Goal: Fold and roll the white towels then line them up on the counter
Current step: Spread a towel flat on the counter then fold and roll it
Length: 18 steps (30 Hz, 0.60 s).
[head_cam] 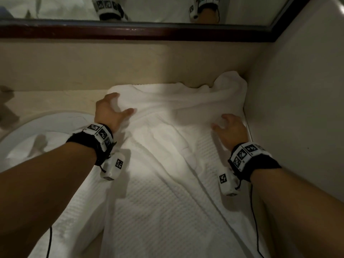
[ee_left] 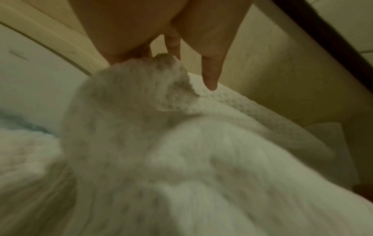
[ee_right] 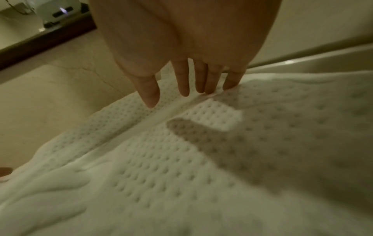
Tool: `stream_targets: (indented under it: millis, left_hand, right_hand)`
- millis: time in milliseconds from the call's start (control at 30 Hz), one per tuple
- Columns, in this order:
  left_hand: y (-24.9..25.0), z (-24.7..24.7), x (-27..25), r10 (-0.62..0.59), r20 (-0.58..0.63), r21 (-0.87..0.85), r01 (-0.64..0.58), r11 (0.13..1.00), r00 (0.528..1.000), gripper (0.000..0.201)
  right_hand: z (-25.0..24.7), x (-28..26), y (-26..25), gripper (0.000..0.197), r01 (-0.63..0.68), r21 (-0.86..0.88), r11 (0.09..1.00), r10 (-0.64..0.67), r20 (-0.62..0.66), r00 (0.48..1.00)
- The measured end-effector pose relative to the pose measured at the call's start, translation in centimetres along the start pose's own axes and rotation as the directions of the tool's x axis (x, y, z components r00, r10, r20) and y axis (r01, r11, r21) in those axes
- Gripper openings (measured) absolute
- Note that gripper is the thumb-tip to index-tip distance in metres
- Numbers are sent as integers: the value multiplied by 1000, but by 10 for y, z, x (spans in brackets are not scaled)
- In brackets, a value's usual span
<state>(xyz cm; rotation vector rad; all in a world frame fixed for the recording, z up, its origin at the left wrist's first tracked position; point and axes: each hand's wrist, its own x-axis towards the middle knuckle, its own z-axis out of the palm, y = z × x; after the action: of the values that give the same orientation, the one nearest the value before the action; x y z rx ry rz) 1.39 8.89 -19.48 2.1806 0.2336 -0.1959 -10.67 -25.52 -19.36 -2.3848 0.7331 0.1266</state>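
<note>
Your towel (head_cam: 167, 183) lies spread along the counter (head_cam: 46, 101), soft and limp, so expect sagging. Your right hand (head_cam: 229, 130) rests loose-fingered on it; farther off, your left hand (head_cam: 109, 110) bunches the far edge. Take corners.

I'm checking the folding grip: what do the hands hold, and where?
The left hand grips the white towel at its far bunched edge; the right hand only touches it.

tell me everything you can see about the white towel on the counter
The white towel is waffle-textured cloth spread lengthwise on the beige counter, creased, its far end bunched in the wall corner. The left hand pinches a raised fold at its far left edge; the right hand touches it with straight fingertips.
</note>
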Motion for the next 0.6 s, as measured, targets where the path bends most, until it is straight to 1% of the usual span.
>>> stream_targets:
  millis: [33,100,167,233,333,400,433,533,600]
  left_hand:
    - [-1,0,-8,2,16,34,-3,999,1000,78]
    - [-3,2,-28,-14,54,83,9,997,998,78]
    - [-6,3,-51,-22,96,102,12,995,995,77]
    - [-12,2,-72,-12,125,95,0,995,992,77]
    - [-25,-4,-97,-29,164,104,12,995,986,79]
    - [-31,-9,-112,-54,188,135,28,990,981,83]
    - [-34,-12,-120,-59,202,146,30,989,978,88]
    - [-49,-19,-141,-80,231,163,42,986,970,113]
    - [-58,-24,-161,-117,247,190,71,979,962,120]
  right_hand:
    - [1,-4,3,62,5,-16,1000,-5,13,1000]
    - [2,-15,8,68,14,-120,993,-7,59,998]
    - [3,-29,11,73,9,-247,969,13,89,996]
    - [3,-45,14,76,-7,-311,950,43,111,993]
    - [3,-70,21,78,-41,-330,943,95,150,984]
    - [2,-90,27,79,-73,-317,946,122,139,983]
    - [3,-101,31,80,-92,-309,946,137,126,982]
    - [6,-137,46,82,-176,-265,948,198,56,979]
    - [8,-163,54,82,-228,-234,945,233,-6,972]
